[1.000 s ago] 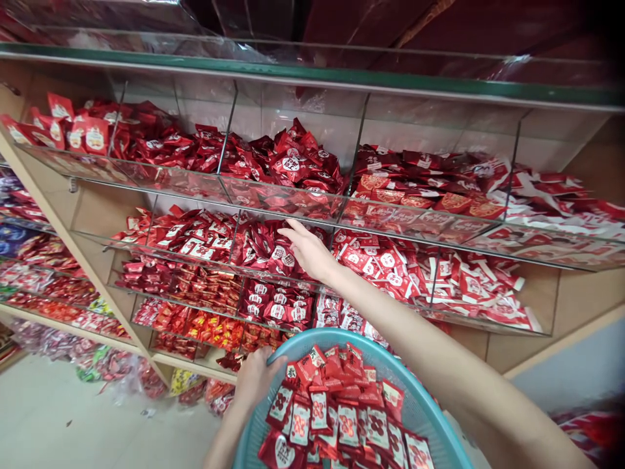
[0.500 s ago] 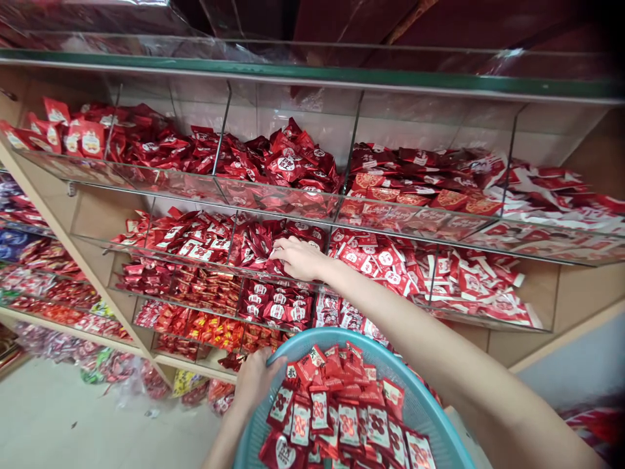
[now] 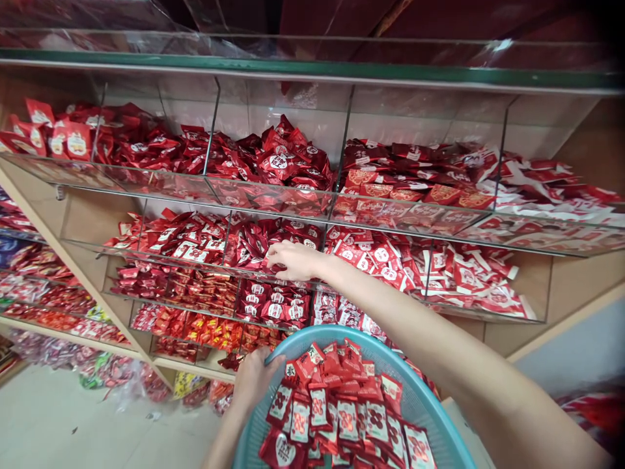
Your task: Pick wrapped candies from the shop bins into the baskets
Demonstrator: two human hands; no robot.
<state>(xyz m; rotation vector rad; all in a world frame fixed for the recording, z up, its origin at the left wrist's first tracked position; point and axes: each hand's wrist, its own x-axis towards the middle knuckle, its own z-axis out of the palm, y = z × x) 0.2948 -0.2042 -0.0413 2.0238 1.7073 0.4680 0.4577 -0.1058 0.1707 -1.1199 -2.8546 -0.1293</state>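
**Right hand in a clear bin of red sachets, left hand on the basket rim**

Your hands are well apart. Your left hand (image 3: 254, 381) is clamped on the rim of a teal plastic basket (image 3: 424, 417), fingers hooked over the edge, and the basket sits low in front of you, just below the shelf. It is heaped with red foil sachets (image 3: 332, 410), many with white-and-red labels, lying in loose layers.

Your right hand (image 3: 295, 262) reaches out over the basket to the middle compartment of the second tier of a clear acrylic display bin unit (image 3: 273, 195). Its fingers (image 3: 271, 256) are curled down onto a pile of glossy red packets (image 3: 249, 238) at the bin's front edge. You can't tell if they have closed on a packet.

Directly below that hand, a lower compartment holds red packets with round white labels (image 3: 273, 306). To the right, a compartment holds red-and-white sachets (image 3: 469, 280). The top tier is full of red packets too (image 3: 278, 159). A green strip (image 3: 312, 73) runs along the top of the unit, and the bins sit on light wooden shelving (image 3: 88, 228). More mixed packets (image 3: 117, 371) are piled low at the left, beside a pale tiled floor (image 3: 73, 423).
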